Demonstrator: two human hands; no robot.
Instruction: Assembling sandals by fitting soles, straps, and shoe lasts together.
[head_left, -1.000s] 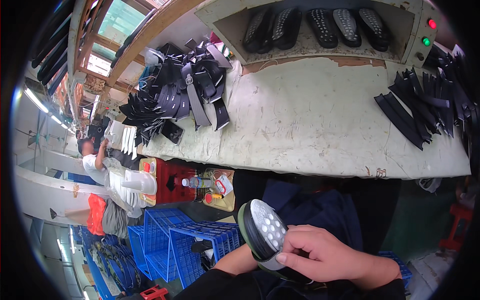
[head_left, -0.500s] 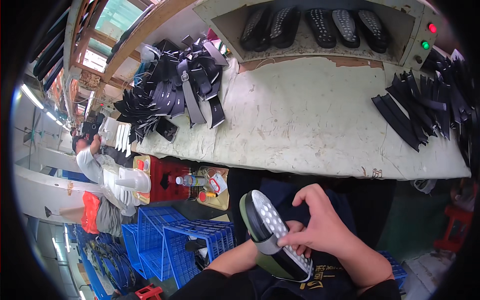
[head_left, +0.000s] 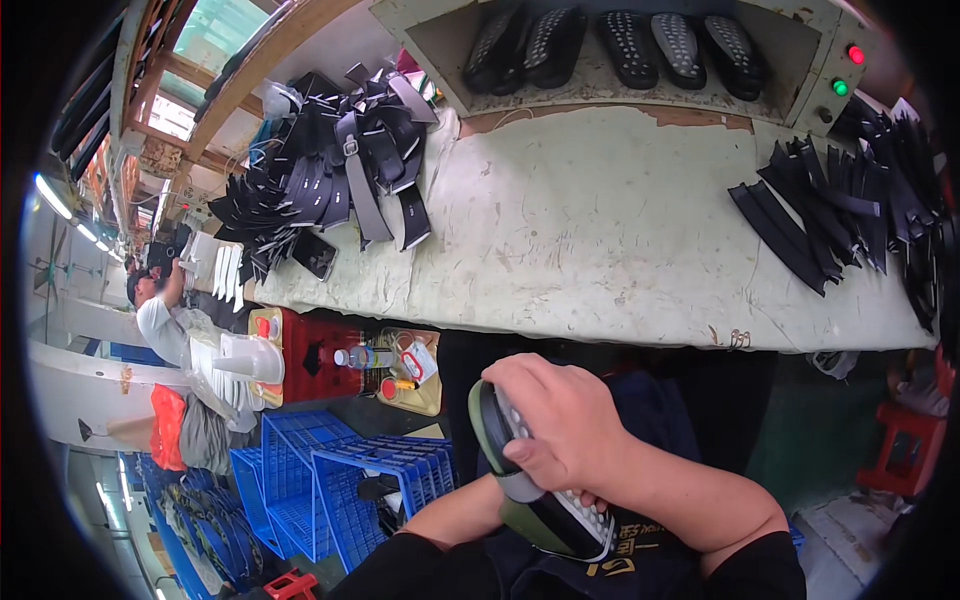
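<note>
A slipper [head_left: 545,528] with a green sole edge, dark upper parts, a grey strap and a white-dotted footbed is held tilted in front of my body. My right hand [head_left: 562,415] wraps over its upper end, thumb on the footbed above the strap and fingers bent round the far edge. From the left, my left hand [head_left: 487,502] passes behind the slipper and grips it; some fingertips show at its right edge, and the palm is hidden.
Ahead spans a pale cloth-covered bench [head_left: 560,230]. Black straps [head_left: 335,170] heap on its left, more strips [head_left: 800,215] on its right. An open-fronted box [head_left: 480,105] holds several dotted soles. Blue crates [head_left: 375,490] stand lower left, near a red stool [head_left: 905,450]'s opposite side. A co-worker [head_left: 160,315] is far left.
My right hand has moved up from near the strap, and its raised, curled fingers now close over the slipper's upper end. The left hand keeps its hold. The whole view has shifted slightly.
</note>
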